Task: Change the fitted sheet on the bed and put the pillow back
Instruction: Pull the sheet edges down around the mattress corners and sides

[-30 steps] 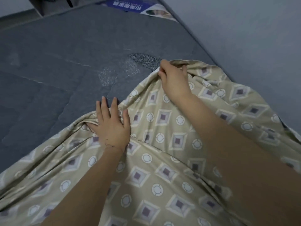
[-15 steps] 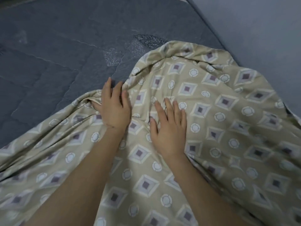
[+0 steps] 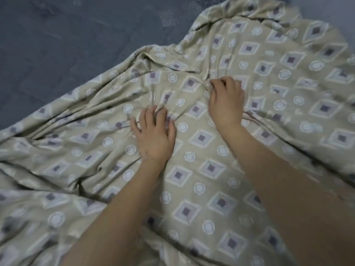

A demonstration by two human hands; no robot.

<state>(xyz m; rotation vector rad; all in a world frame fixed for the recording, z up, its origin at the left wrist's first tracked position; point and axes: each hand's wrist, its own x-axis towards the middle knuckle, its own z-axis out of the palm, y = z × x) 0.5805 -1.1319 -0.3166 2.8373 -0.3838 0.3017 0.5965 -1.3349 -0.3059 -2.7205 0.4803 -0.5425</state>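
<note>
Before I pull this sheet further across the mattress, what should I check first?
1. Right hand grips the sheet: ok, its fingers are curled into a gathered fold.
2. Left hand grips the sheet: cannot tell. It rests on the cloth with fingers spread and creases meet at its fingertips.
3. Sheet lies flat: not ok, it is bunched in many folds.
4. Mattress covered: not ok, grey surface is bare at the upper left.
5. Fitted corner found: cannot tell, no corner seam or elastic shows.
</note>
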